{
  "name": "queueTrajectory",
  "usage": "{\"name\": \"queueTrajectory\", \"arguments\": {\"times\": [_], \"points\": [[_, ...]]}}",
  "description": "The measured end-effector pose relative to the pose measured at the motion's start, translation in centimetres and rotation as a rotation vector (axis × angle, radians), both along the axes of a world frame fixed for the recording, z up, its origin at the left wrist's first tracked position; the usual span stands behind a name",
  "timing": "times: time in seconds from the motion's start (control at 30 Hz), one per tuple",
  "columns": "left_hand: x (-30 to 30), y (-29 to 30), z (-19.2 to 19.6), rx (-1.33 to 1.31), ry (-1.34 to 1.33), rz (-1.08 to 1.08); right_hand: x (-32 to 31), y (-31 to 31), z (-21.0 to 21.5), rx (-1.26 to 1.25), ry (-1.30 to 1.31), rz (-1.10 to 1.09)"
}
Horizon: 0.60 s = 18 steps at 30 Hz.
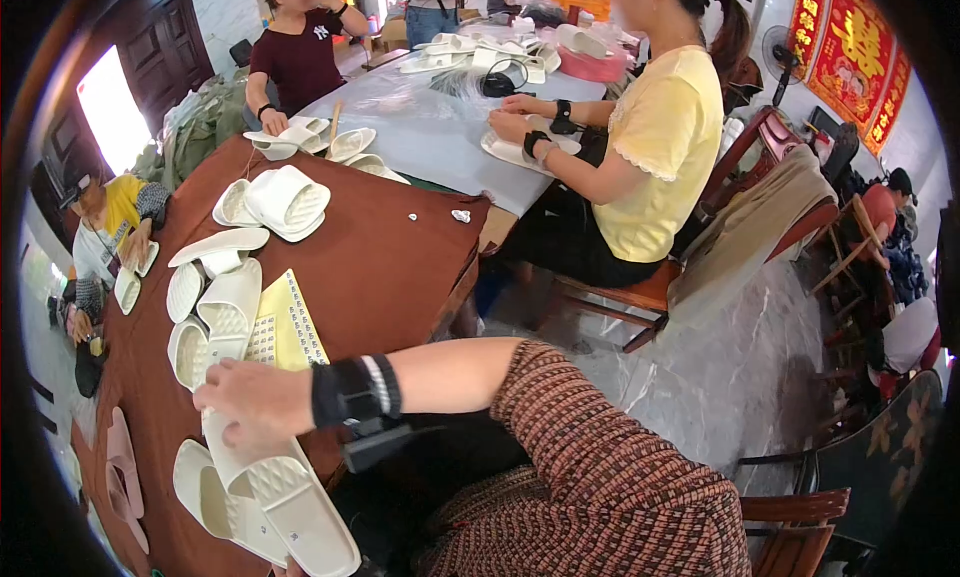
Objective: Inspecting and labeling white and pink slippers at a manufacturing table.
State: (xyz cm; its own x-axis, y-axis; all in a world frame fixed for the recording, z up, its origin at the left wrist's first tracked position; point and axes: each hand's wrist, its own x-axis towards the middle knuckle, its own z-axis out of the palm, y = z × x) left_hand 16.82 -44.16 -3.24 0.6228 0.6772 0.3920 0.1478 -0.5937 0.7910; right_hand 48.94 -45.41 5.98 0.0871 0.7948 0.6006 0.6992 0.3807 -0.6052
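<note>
A white slide slipper (pixel 305 512) with a quilted insole slants across the lower left, a small printed label on its heel. My right hand (pixel 255 402), with a black band at the wrist, has its fingers curled over the strap end of this slipper. Of my left hand (pixel 289 569) only a bit shows at the lower edge, against the slipper's heel; most of it is hidden. A second white slipper (pixel 205 487) lies just left, partly under the first. Beyond my right hand, a yellow sheet of small labels (pixel 290 317) rests beside several white slippers (pixel 228 302).
Brown cloth (pixel 390 247) covers the table. More white slippers (pixel 285 202) lie farther off, pink slippers (pixel 122 467) at the left edge. A person in yellow (pixel 650 147) sits at the grey-topped table (pixel 420 137); others work across and at the left. A wooden chair (pixel 790 512) stands lower right.
</note>
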Motion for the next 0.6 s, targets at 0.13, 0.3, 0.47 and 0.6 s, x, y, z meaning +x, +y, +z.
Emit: {"name": "queueTrajectory", "arguments": {"times": [0.13, 0.3, 0.47, 0.6], "points": [[-0.3, 0.0, 0.0, -0.035, -0.034, -0.023, 0.9, 3.2, -0.6, -0.253, -0.021, 0.083], [-0.8, 0.0, -0.9, -0.036, 0.02, 0.014, 0.6, 3.4, -0.3, -0.367, 0.021, 0.248], [-1.5, 0.5, -2.4, -0.105, -0.132, 0.013, 0.0, 2.6, 0.6, -0.544, -0.011, 0.273], [-2.0, 0.7, -3.1, -0.165, -0.211, 0.078, 0.2, 1.6, 0.4, -0.545, 0.037, 0.257]]}}
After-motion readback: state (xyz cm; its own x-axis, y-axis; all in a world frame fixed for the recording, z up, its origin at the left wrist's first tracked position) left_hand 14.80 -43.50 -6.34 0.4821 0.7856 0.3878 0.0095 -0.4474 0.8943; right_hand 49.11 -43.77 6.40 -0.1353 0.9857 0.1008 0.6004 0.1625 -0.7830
